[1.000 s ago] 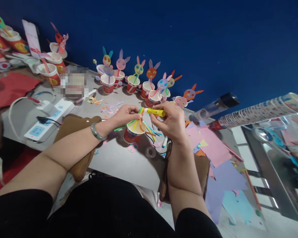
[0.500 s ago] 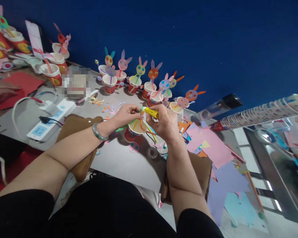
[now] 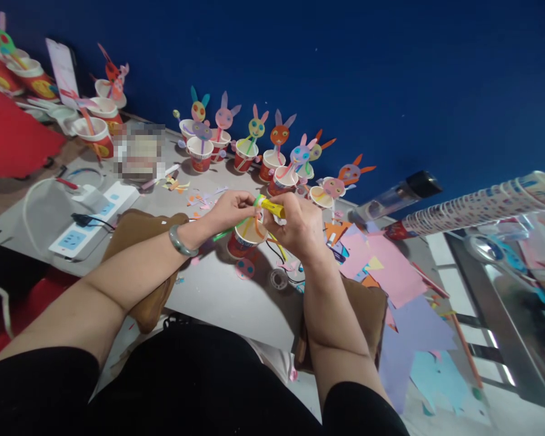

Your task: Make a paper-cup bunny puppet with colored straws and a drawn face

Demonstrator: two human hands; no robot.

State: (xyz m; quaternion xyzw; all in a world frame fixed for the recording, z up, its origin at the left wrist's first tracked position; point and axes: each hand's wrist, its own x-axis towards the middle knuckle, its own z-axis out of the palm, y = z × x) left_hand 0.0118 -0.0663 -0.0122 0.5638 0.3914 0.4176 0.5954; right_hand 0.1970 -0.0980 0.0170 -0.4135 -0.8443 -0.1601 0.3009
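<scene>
Your yellow stick (image 3: 273,209) is just above a paper cup (image 3: 238,248), its tip at a green strip (image 3: 258,199).
Your right hand (image 3: 300,225) grips the stick; your left hand (image 3: 231,212) pinches the strip. The cup stands on the desk (image 3: 236,306), rabbit-faced cups (image 3: 244,162) behind it along the blue wall (image 3: 345,72).

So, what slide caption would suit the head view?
Over a paper cup, the left hand pinches colored strips while the right hand holds a yellow tube; paper rabbits stand in cups behind.

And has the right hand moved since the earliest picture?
Yes: against the white power strip, the right hand has shifted leftward in view, closer to the left hand.
</scene>
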